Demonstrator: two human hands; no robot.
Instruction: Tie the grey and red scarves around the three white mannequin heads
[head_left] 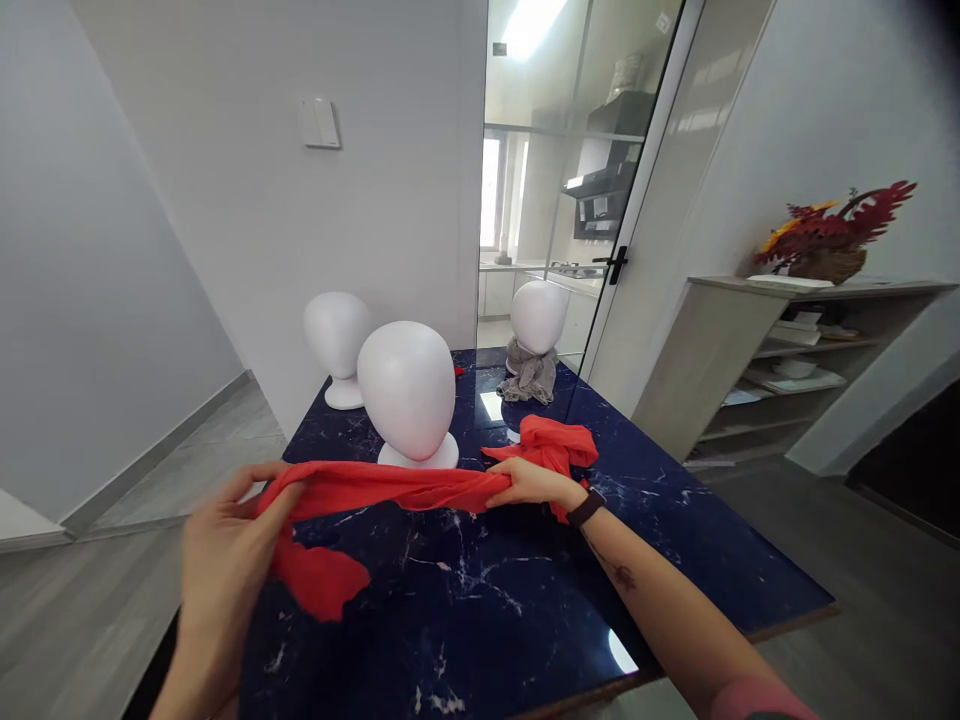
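A red scarf (397, 485) is stretched between my two hands, in front of a white mannequin head (409, 385) on a round base. My left hand (236, 530) grips it at the left, and one end (322, 580) hangs below that hand. My right hand (529, 482), with a dark band on the wrist, pinches it at the right. More red cloth (559, 440) lies bunched just beyond my right hand; the hand hides whether it joins the stretched part.
All this is over a dark blue marbled table (465, 620). Behind at left stands a second white mannequin head (336, 330). Farther right, another head (538, 315) wears a grey scarf (531, 375). A glass door (555, 180) and a shelf unit (750, 370) are beyond.
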